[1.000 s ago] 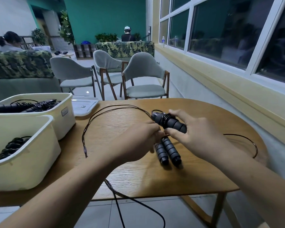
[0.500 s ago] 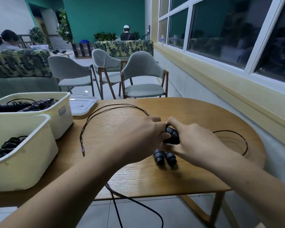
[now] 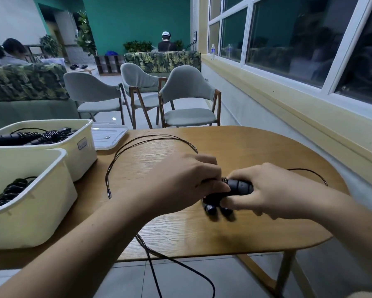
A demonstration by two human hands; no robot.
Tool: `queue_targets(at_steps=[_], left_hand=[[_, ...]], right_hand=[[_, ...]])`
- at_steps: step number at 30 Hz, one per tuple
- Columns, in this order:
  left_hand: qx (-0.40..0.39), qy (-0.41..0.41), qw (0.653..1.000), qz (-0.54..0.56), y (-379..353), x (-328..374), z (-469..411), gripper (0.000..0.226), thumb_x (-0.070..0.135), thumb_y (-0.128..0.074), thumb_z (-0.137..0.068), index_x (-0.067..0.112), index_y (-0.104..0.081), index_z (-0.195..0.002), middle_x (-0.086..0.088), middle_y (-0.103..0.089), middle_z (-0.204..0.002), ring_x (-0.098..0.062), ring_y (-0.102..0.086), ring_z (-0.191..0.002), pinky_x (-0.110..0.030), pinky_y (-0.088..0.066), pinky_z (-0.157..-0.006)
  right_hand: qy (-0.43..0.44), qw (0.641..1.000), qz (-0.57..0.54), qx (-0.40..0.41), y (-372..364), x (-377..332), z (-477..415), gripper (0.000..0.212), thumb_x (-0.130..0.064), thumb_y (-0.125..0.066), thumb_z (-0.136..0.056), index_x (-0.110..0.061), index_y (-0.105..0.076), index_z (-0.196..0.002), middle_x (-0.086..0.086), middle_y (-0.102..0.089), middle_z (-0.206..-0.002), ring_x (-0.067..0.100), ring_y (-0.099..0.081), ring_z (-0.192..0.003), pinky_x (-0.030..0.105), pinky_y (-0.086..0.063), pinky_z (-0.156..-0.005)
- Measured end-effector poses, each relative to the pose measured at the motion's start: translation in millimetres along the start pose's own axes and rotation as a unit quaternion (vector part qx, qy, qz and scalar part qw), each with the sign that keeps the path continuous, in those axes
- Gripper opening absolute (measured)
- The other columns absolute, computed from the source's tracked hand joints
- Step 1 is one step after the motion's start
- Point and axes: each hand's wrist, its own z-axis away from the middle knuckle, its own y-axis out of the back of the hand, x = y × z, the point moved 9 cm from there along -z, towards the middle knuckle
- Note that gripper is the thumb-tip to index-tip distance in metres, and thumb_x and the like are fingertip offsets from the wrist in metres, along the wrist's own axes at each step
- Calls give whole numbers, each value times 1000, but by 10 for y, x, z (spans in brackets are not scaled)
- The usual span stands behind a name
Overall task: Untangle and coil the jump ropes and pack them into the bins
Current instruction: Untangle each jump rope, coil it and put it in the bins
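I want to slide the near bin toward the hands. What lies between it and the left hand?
In the head view, a twisted black rope strand crosses the bare table between the near bin and the left hand.

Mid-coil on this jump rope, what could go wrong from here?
The cord hangs off the table edge toward the floor; winding may snag it there. The twisted loop on the table may pull into a knot while the left grip and right grip work at the handle. Two other handles lie beneath them and may get knocked off.
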Motion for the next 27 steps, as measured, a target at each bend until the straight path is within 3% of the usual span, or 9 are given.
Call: queue_targets(at_steps=[4, 8, 11, 14, 18, 22, 25, 27], left_hand=[[20, -14, 1000, -2, 55, 30, 5, 26, 54, -64, -99, 31, -73, -89, 14, -54, -109, -13, -53, -70, -22, -36, -56], [78, -21, 997, 18, 215, 37, -27, 27, 45, -70, -99, 22, -75, -85, 8, -61, -91, -11, -52, -70, -11, -33, -60], [90, 26, 990, 108, 185, -169, -49, 30, 42, -72, -97, 15, -73, -82, 6, -63, -82, -16, -59, -72, -25, -46, -63], [97, 79, 979, 164, 94, -388, -30, 34, 45, -71, -97, 16, -71, -79, 7, -61, -74, -19, -59, -70, -41, -48, -62], [117, 103, 965, 211, 105, -420, -35, 49, 54, -58, -100, 13, -60, -74, 1, -55, -68, -19, -52, -65, -40, -43, -60], [142, 104, 963, 205, 202, -453, -10, 52, 49, -52, -106, 7, -60, -76, 1, -50, -70, -15, -47, -66, -35, -38, -61], [156, 97, 957, 223, 249, -480, 8, 45, 41, -50, -108, 15, -54, -73, 1, -49, -73, -12, -46, -68, -29, -34, -61], [164, 79, 959, 215, 289, -405, 0, 46, 41, -48, -109, 11, -56, -75, -3, -50, -77, -15, -47, -69, -32, -36, -60]], right_hand=[[33, 994, -69, -74, -68, -60, 89, 26, -62, -75, -91, -39, -76, -103, 8, -74, -79, 16, -62, -58, 32, -54, -58], [68, 972, -163, -155, -175, -134, 145, 22, -50, -77, -96, -31, -78, -107, 17, -74, -83, 28, -61, -62, 38, -51, -57], [105, 954, -214, -184, -244, -218, 179, 30, -46, -77, -98, -19, -76, -110, 31, -72, -92, 35, -61, -66, 38, -51, -58], [143, 943, -248, -170, -162, -263, 167, 32, -43, -72, -102, -12, -74, -110, 32, -69, -86, 34, -61, -62, 35, -52, -57], [173, 922, -318, -140, -53, -236, 138, 40, -46, -68, -97, -9, -74, -110, 27, -73, -92, 31, -64, -62, 35, -51, -57], [183, 907, -362, -113, 23, -234, 140, 34, -47, -63, -93, -14, -74, -96, 18, -69, -72, 22, -58, -47, 25, -47, -49], [184, 889, -404, -112, 68, -205, 137, 47, -48, -66, -91, -1, -70, -99, 22, -65, -67, 22, -55, -43, 23, -46, -45], [189, 871, -441, -111, 103, -208, 140, 71, -56, -74, -88, 11, -62, -109, 22, -62, -66, 21, -54, -42, 22, -46, -43]])
